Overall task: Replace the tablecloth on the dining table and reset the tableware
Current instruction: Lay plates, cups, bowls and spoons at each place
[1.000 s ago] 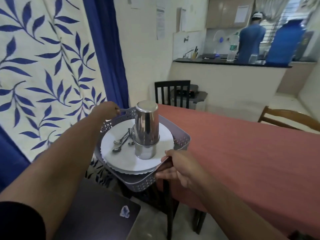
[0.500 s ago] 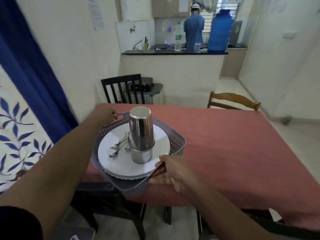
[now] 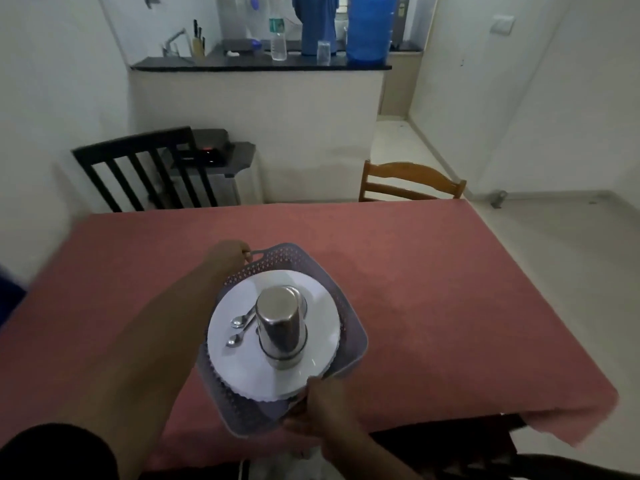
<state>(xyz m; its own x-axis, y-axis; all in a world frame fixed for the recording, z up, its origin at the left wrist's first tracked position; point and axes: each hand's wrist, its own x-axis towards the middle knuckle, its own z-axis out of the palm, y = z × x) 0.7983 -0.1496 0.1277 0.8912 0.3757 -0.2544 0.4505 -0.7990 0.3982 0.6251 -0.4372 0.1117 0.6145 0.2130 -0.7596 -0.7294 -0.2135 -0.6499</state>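
A grey perforated basket point(image 3: 349, 327) is held over the red tablecloth point(image 3: 433, 289) that covers the dining table. In it lie white plates point(image 3: 242, 358), with stacked steel tumblers point(image 3: 282, 329) standing upside down on them and two or three spoons point(image 3: 239, 329) beside them. My left hand point(image 3: 228, 256) grips the basket's far handle. My right hand point(image 3: 320, 408) grips its near handle. Whether the basket touches the cloth I cannot tell.
A black chair point(image 3: 145, 168) and a wooden chair point(image 3: 412, 181) stand at the table's far side. Behind the black chair is a grey unit point(image 3: 225, 157). A counter point(image 3: 259, 62) with bottles and a glass lies beyond, with a person in blue behind it.
The view has swung from the leaf-patterned curtain to face the table. Both hands have carried the basket from beside the table's corner to over the red cloth.
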